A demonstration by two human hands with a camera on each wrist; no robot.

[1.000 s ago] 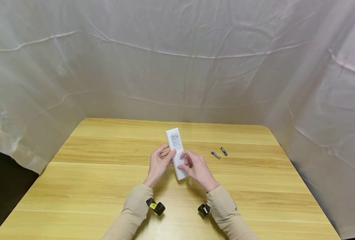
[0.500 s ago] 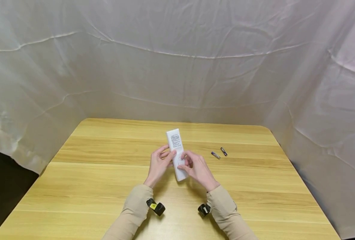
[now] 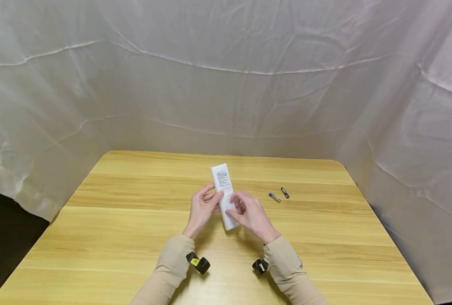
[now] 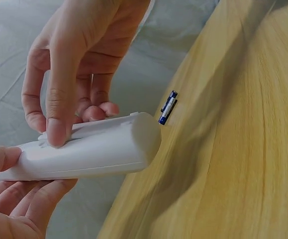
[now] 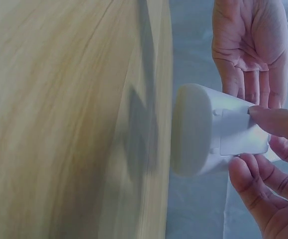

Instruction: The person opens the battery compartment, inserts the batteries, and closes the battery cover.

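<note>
A white remote control (image 3: 222, 176) is held back side up, printed label facing me, tilted above the table. My left hand (image 3: 203, 207) grips it by the left side, thumb on its back and fingers beneath. At the lower half, my right hand (image 3: 250, 212) pinches the battery cover (image 5: 240, 132) between thumb and a fingertip. In the right wrist view the cover's outline and two small nubs beside it show. The left wrist view has the right hand's fingers (image 4: 58, 127) on the remote's back near a recessed edge. Two small batteries (image 3: 274, 197) lie to the right.
Both batteries rest on the wooden table (image 3: 126, 237), close to each other; the left wrist view shows blue battery wrapping (image 4: 168, 107). Grey-white fabric (image 3: 226, 84) hangs around the table's back and sides. Black wrist cameras (image 3: 198, 263) sit at both sleeves.
The remote shifts very slightly within the hands, and the right fingertips move a little at the cover, with more of its outline showing. The batteries stay put.
</note>
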